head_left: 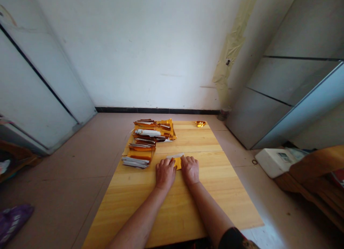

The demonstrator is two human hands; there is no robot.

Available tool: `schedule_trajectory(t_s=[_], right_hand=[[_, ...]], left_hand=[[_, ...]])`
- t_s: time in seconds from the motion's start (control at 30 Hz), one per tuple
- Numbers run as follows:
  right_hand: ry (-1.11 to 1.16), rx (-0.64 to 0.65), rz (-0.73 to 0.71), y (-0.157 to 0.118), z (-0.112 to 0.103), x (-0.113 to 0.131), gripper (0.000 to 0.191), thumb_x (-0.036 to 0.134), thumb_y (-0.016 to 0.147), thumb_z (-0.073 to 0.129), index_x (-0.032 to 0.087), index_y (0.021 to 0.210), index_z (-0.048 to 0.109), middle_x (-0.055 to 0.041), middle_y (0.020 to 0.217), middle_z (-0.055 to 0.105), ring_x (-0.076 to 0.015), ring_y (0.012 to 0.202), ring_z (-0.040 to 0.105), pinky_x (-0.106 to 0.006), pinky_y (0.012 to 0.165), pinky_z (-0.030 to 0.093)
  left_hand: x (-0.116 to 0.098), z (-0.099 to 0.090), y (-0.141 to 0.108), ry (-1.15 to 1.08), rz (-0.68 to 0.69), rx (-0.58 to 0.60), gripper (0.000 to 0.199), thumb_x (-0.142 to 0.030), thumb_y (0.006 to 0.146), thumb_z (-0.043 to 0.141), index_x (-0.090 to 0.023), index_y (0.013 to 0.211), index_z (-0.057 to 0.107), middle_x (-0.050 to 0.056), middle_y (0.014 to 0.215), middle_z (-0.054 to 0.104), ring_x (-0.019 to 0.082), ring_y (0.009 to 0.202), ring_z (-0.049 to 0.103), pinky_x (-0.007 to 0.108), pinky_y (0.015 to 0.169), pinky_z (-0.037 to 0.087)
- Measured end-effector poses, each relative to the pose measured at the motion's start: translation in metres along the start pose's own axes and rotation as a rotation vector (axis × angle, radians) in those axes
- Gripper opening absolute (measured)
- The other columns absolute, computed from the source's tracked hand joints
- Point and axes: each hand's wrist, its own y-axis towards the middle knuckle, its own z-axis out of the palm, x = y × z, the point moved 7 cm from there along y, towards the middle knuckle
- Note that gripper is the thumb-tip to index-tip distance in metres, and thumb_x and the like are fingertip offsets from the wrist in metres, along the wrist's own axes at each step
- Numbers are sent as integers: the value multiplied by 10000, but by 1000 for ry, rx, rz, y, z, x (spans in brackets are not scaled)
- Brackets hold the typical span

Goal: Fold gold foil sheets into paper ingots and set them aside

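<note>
A small sheet of gold paper (178, 164) with a whitish edge along its far side lies on the wooden table between my hands. My left hand (165, 173) grips the sheet's left side, fingers curled and pressed together. On the opposite side my right hand (190, 170) has its bent fingers closed on the right edge. My fingertips hide part of the paper. To the left of my hands lie several stacks of gold and white paper (139, 153), the nearest one with white edges (135, 161) showing.
The wooden table (215, 191) extends around both forearms. A crumpled shiny gold piece (200, 124) sits at its far right corner. A white rolled item (147, 132) rests on the far stacks. Beyond stand a white wall and, to the right, a grey cabinet (285, 80).
</note>
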Motion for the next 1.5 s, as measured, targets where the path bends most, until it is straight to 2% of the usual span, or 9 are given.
schedule_trajectory(t_s=[0.17,0.33,0.43,0.57,0.83,1.03,1.5], right_hand=[[160,4,-34,2,-2,-3,247,128,878,442,181,1061,599,-50,921,665,-149,862,568,-237,730,329],[22,99,14,7,6,-6,211,144,898,429,205,983,613,-26,866,657,-122,705,577,-233,645,321],[-53,142,14,11,9,-3,173,166,898,450,220,969,599,-16,861,641,-121,672,566,-241,621,308],[-134,172,13,14,14,-1,150,192,916,429,204,898,577,-28,836,615,-126,679,560,-251,621,303],[-173,207,29,17,19,-2,162,139,914,383,189,925,536,-41,856,602,-134,695,570,-255,626,318],[-185,212,42,18,22,-3,164,143,914,379,187,962,529,-50,873,609,-141,698,582,-254,623,334],[-247,237,16,22,23,-1,156,139,905,373,188,916,520,-52,842,611,-156,697,616,-255,610,383]], left_hand=[[4,4,0,20,41,20,274,-204,867,464,-215,1113,583,62,934,604,210,924,505,323,768,375],[7,4,6,62,33,37,323,-185,861,469,-199,1171,557,57,959,615,202,920,524,313,795,392],[8,4,10,82,34,52,310,-190,879,434,-207,1161,564,60,959,614,199,924,539,310,789,400],[12,6,14,86,8,72,309,-206,896,403,-232,1161,558,57,951,612,185,917,566,295,772,407],[18,11,22,77,-56,134,317,-210,891,403,-252,1165,557,43,976,648,173,881,603,282,752,418],[17,12,24,99,-54,122,303,-223,902,368,-247,1121,575,42,930,669,184,857,618,295,730,425],[16,16,24,121,-51,118,314,-188,886,366,-215,1100,594,68,944,667,199,874,621,305,745,435]])
